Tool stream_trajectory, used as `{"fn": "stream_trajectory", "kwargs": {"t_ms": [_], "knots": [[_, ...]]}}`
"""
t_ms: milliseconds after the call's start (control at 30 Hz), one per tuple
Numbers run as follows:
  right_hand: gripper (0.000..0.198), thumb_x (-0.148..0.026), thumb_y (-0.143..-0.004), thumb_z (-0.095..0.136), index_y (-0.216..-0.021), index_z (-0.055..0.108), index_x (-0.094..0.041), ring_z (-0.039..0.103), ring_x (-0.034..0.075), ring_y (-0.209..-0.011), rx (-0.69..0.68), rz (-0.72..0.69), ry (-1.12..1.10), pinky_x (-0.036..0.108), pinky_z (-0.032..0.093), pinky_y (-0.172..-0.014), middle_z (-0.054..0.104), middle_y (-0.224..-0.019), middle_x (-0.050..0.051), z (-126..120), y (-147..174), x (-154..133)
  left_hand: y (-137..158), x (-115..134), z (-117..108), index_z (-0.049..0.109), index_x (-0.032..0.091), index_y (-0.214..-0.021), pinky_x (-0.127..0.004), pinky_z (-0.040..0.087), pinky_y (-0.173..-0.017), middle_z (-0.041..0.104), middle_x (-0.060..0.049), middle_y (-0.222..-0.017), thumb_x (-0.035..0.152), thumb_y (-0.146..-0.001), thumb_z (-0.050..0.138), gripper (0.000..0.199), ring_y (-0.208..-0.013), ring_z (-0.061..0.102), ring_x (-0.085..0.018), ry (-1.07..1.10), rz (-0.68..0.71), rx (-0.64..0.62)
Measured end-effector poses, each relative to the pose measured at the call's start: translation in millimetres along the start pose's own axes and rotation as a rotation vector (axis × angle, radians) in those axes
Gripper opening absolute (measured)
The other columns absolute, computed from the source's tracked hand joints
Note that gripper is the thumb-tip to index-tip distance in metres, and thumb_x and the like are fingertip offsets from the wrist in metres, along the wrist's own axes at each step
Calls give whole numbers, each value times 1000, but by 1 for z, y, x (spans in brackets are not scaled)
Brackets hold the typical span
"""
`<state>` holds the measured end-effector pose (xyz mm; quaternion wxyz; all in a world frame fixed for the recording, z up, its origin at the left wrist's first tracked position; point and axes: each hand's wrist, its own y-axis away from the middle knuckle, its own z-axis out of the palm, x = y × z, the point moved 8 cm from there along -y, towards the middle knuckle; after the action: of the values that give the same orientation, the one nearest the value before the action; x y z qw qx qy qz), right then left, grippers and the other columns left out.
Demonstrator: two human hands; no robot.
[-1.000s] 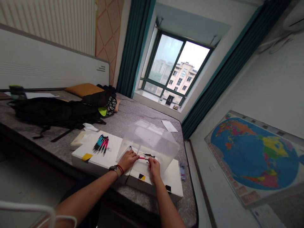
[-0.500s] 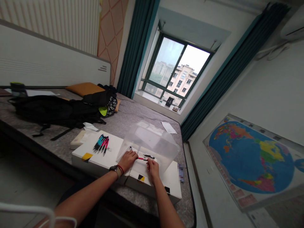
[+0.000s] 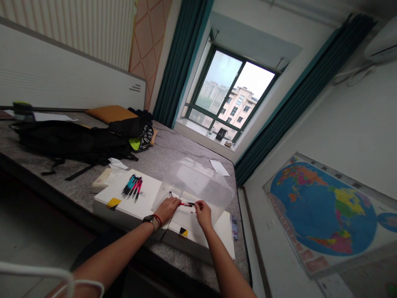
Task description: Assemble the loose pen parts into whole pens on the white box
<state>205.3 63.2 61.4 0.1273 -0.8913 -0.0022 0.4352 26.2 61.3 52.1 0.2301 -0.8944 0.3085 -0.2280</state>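
My left hand (image 3: 170, 208), with a watch and a red band at the wrist, is closed on a red pen barrel (image 3: 183, 204) that points right. My right hand (image 3: 204, 212) pinches the end of a thin black pen part (image 3: 191, 203), close beside the red barrel. Both hands work inside the opening of a translucent plastic bin (image 3: 198, 178) lying on its side. A tiny dark red piece (image 3: 191, 212) rests below the fingers. Behind my left hand is another pen-like piece with a dark end (image 3: 170, 193).
Several teal and red pens (image 3: 132, 187) lie in a row on a white box (image 3: 119, 194) to the left. A tissue pack (image 3: 104, 179) sits beside them. Farther back are a black backpack (image 3: 71, 142) and an orange cushion (image 3: 110, 114) on the grey mattress (image 3: 176, 145).
My right hand has moved up and slightly right, from the right end of the red pen to the black part. My left hand has barely moved and keeps its hold.
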Motion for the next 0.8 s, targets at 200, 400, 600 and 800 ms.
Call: {"fn": "stream_trajectory", "kwargs": {"t_ms": [200, 400, 600, 800], "knots": [[24, -13, -73, 58, -96, 64, -20, 58, 19, -90, -292, -55, 619, 26, 39, -77, 57, -105, 7, 21, 5, 1, 1, -4, 6, 52, 18, -105, -33, 40, -77, 57, -7, -93, 14, -92, 34, 23, -86, 50, -20, 34, -9, -16], [24, -11, -77, 53, -99, 58, -19, 57, 18, -90, -198, 0, 567, 24, 37, -74, 59, -102, 7, 29, -7, 7, 2, -7, 9, 50, 18, -108, -34, 41, -78, 56, -7, -93, 13, -91, 34, 24, -87, 50, -20, 15, -12, -28], [18, -14, -78, 55, -95, 59, -17, 56, 19, -88, -142, 77, 585, 24, 37, -71, 61, -96, 9, 26, -17, 20, 1, -7, 8, 50, 18, -108, -34, 42, -78, 56, -8, -93, 12, -89, 34, 25, -86, 50, -20, 4, -21, -44], [13, -16, -81, 54, -89, 64, -17, 57, 17, -85, -236, 2, 621, 23, 37, -72, 59, -97, 9, 35, -24, 20, 2, -7, 9, 49, 18, -109, -34, 42, -79, 57, -8, -95, 11, -89, 34, 26, -87, 51, -20, 19, -24, -44]]}}
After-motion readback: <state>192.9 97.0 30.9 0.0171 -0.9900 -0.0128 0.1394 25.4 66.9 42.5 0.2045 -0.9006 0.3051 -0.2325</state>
